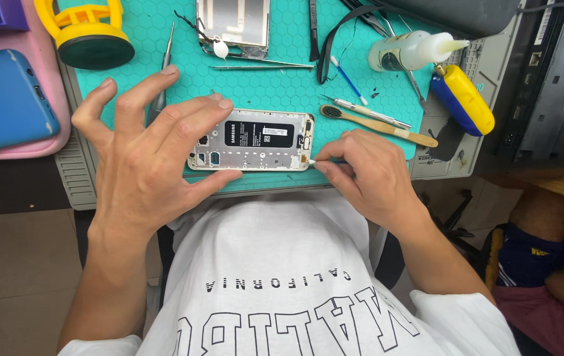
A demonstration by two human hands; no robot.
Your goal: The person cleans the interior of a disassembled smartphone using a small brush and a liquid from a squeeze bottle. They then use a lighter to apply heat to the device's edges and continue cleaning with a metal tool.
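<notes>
An opened phone [255,140] with its back cover off lies flat on a teal work mat [262,82], its black battery showing. My left hand [147,155] holds the phone's left end between thumb and fingers, pinning it to the mat. My right hand [364,175] pinches a thin cotton swab [308,160] whose white tip touches the phone's lower right corner.
On the mat lie a second phone frame [232,26], tweezers [262,64], a screwdriver [163,66], a wooden brush [377,125], a blue-stemmed swab [348,80] and a clear squeeze bottle [414,51]. A yellow suction cup [91,33] and blue phone [2,99] sit left. Another person's legs [545,257] are at right.
</notes>
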